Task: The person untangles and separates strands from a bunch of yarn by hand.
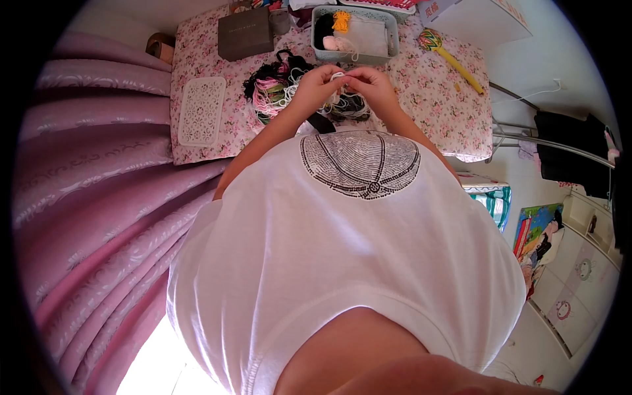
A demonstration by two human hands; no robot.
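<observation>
My left hand (318, 85) and my right hand (372, 86) meet over the table, fingertips almost touching. Both are closed in a pinch on a white cord (338, 76), a short stretch of which shows between them. Below and to the left of my hands lies a tangled heap of cords (268, 99) in black, pink, green and white. More dark and white strands (350, 106) lie beneath my right hand. The fingertips are small in view, so the exact hold on the cord is hard to make out.
Behind my hands stands a light basket (359, 59) with a yellow bundle (341, 21) and pale yarn. A dark box (245, 36) sits at the back left, a white lattice lid (202, 110) at the left. A yellow-handled toy (461, 69) lies right on the flowered tablecloth (421, 125).
</observation>
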